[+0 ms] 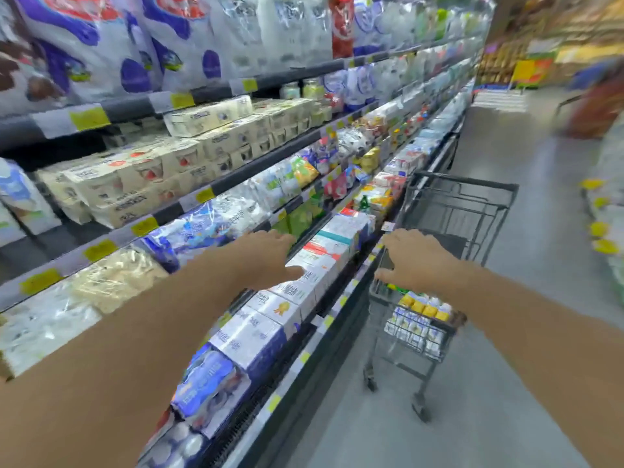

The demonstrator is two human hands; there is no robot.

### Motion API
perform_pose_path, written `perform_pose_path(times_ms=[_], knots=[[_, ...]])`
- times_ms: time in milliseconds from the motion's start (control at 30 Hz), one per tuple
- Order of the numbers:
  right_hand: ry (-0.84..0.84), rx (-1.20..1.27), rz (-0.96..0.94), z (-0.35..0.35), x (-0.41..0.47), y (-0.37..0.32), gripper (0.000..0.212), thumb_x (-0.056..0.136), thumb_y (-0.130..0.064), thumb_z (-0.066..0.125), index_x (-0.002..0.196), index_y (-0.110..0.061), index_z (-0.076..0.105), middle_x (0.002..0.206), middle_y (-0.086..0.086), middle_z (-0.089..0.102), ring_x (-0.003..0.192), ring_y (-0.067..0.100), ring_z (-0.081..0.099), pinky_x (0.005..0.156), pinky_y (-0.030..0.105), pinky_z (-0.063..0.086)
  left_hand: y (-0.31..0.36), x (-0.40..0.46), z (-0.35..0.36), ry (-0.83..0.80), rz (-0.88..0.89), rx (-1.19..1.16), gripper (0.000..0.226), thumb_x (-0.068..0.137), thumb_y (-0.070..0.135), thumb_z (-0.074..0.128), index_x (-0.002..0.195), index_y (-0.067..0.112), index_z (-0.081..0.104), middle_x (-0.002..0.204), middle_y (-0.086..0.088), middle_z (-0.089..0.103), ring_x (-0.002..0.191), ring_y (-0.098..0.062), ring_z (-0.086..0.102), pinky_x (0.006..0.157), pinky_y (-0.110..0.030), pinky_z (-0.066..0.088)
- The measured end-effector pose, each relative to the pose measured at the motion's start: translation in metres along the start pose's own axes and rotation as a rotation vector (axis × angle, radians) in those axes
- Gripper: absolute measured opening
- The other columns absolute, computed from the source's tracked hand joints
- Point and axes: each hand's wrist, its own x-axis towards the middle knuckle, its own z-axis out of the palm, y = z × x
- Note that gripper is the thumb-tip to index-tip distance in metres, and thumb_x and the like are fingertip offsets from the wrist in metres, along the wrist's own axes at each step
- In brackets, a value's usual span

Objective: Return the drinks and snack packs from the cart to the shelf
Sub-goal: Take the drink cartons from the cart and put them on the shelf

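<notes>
A dark wire cart (449,211) stands in the aisle against the chilled shelf (341,298). In its near basket lie packs of small drink bottles with yellow caps (418,315). My right hand (412,260) hovers over the cart's near rim, fingers spread, holding nothing. My left hand (270,258) reaches over the bottom row of white and blue drink cartons (290,298), fingers apart and empty. The picture is blurred by motion.
Upper shelves hold cream multipack boxes (141,177) and big white-and-blue bags (101,45). Yellow price tags line the shelf edges. The grey floor (506,366) runs on the right. A blurred person (597,99) stands far down the aisle, with another display (604,224) at the right edge.
</notes>
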Motion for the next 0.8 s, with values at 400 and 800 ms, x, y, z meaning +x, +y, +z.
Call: perform_pose_path(times_ms=[400, 800], knots=[[-0.037, 0.089, 0.243, 0.061, -0.001, 0.184, 0.071, 0.092, -0.057, 0.054, 0.143, -0.008, 0.044, 0.14, 0.015, 0.048, 0.128, 0.034, 0.047, 0.105, 0.046, 0.042, 0.152, 0.16, -0.007, -0.031, 0.211, -0.031, 0.074, 0.095, 0.058, 0.043, 0.153, 0.016, 0.025, 0.153, -0.009, 0.034, 0.136, -0.03, 0.04, 0.109, -0.045, 0.038], [-0.131, 0.14, 0.327, 0.133, 0.082, 0.252, 0.044, 0.09, -0.043, 0.055, 0.121, -0.012, 0.052, 0.123, 0.01, 0.052, 0.119, 0.03, 0.049, 0.098, 0.043, 0.042, 0.21, 0.325, 0.033, -0.107, 0.383, -0.022, 0.075, 0.095, 0.059, 0.042, 0.153, 0.016, 0.024, 0.155, -0.01, 0.032, 0.14, -0.031, 0.035, 0.11, -0.048, 0.036]])
